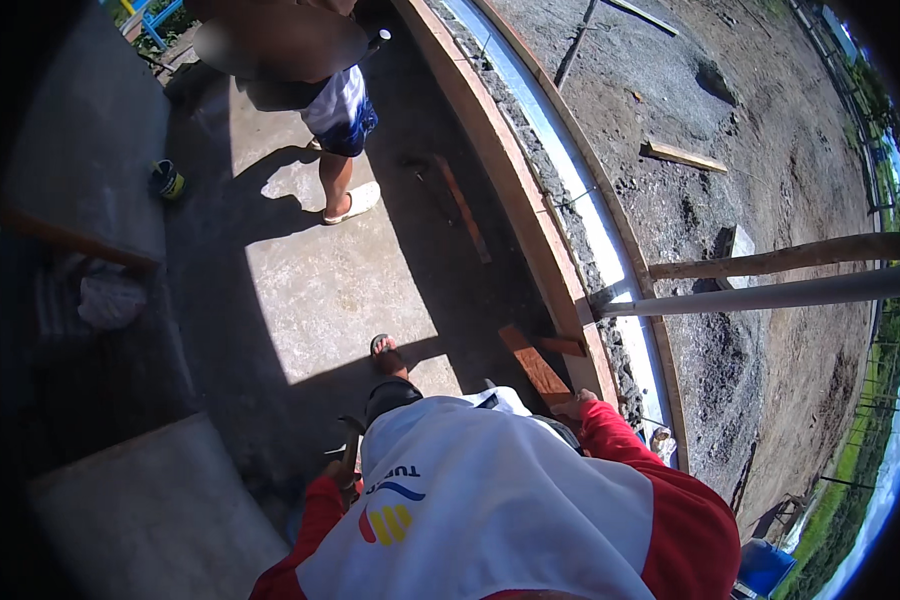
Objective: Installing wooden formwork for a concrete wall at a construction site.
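My left hand (340, 476) is low beside my body, closed round the wooden handle of a hammer (351, 450). The hammer's dark head points up, away from me. At my right side, my right hand (573, 404) grips the near end of a short reddish-brown board (536, 364). That board lies slanted beside the inner plank of the wall formwork (510, 170). Part of my right fingers is hidden by the board and shadow.
Another person (340, 130) stands ahead on the concrete floor (320, 290). A narrow plank (462, 210) lies in shade by the formwork. A small bucket (168, 180) is by the left wall. A grey pipe (770, 294) and wooden pole (780, 262) extend right over gravel.
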`<state>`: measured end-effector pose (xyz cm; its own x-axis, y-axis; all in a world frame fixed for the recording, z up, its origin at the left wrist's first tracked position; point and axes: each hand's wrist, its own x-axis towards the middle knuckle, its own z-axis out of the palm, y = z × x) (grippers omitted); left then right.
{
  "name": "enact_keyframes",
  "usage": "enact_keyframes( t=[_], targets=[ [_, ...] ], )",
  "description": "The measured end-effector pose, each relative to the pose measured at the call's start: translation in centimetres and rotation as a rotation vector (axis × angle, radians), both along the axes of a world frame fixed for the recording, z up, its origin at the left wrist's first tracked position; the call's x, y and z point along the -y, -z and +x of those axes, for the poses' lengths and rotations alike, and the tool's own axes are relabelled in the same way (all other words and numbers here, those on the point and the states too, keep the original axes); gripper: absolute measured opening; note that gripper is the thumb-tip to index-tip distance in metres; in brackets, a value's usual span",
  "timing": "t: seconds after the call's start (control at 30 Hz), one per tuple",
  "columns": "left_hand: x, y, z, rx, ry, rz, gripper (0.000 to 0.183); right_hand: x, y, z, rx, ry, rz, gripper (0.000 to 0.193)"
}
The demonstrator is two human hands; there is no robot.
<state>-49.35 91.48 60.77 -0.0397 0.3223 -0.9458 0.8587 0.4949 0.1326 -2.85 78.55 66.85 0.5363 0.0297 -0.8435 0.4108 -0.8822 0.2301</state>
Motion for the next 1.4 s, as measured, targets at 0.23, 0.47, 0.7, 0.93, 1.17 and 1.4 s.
enact_keyframes(
  t=[0.23,0.47,0.7,0.93,1.17,1.4],
  targets=[
    [-14.2,-3.4,1.5,-0.028,0.107,-0.063,0.046,-7.7,-0.5,-0.4,0.094,0.072,0.098,0.067],
    [-21.3,-1.6,2.4,-0.121,0.335,0.059,0.043,-13.1,1.2,2.5,0.029,0.048,0.278,0.058],
    [-23.0,3.2,2.4,-0.078,0.613,0.171,0.037,-13.9,5.3,8.6,-0.626,0.477,0.488,0.032],
    [-24.6,-0.5,12.5,-0.118,0.614,0.001,0.045,-20.7,10.9,15.2,-0.401,0.330,0.344,0.038],
    [-27.1,-4.7,20.4,-0.107,0.669,0.049,0.044,-22.7,8.4,17.9,-0.824,1.005,0.554,0.062],
    [-29.7,-4.2,21.2,-0.097,0.695,0.096,0.046,-22.2,3.8,16.9,-1.120,1.317,0.519,0.073]
  ],
)
